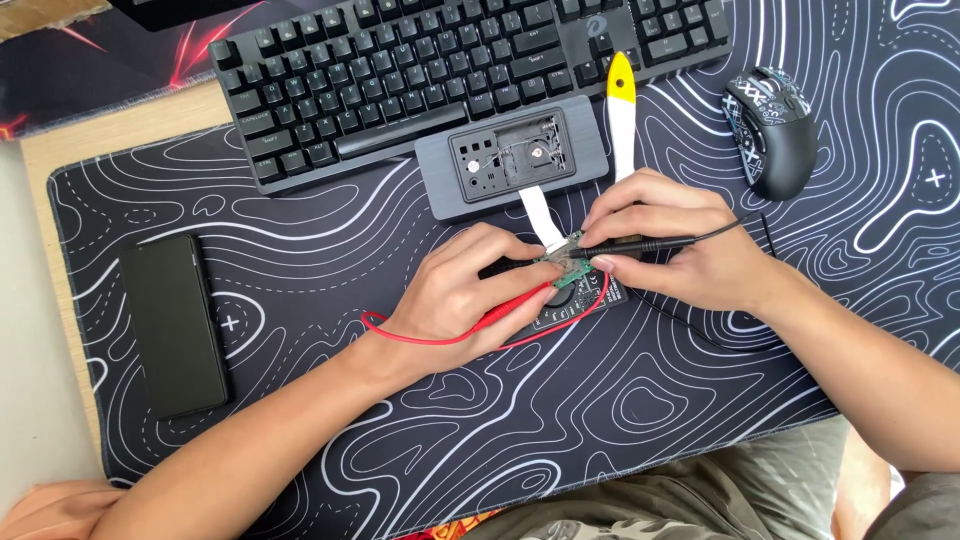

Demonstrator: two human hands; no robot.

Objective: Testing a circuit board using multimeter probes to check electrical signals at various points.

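Note:
My left hand (462, 295) grips a red test probe (515, 310), its tip pressed to a small green circuit board (568, 268) at the middle of the black patterned desk mat (640, 400). My right hand (672, 245) pinches a black test probe (640, 244) and touches it to the same board from the right. A red lead (420, 338) loops under my left hand. A dark multimeter (600, 298) lies mostly hidden beneath both hands. A white ribbon cable (540, 215) runs from the board up to an opened grey device (512, 160).
A black keyboard (440, 70) lies along the back. A yellow-and-white pry tool (621, 110) rests beside the grey device. A black patterned mouse (772, 130) sits at the right, and a black phone (175, 325) lies face down at the left.

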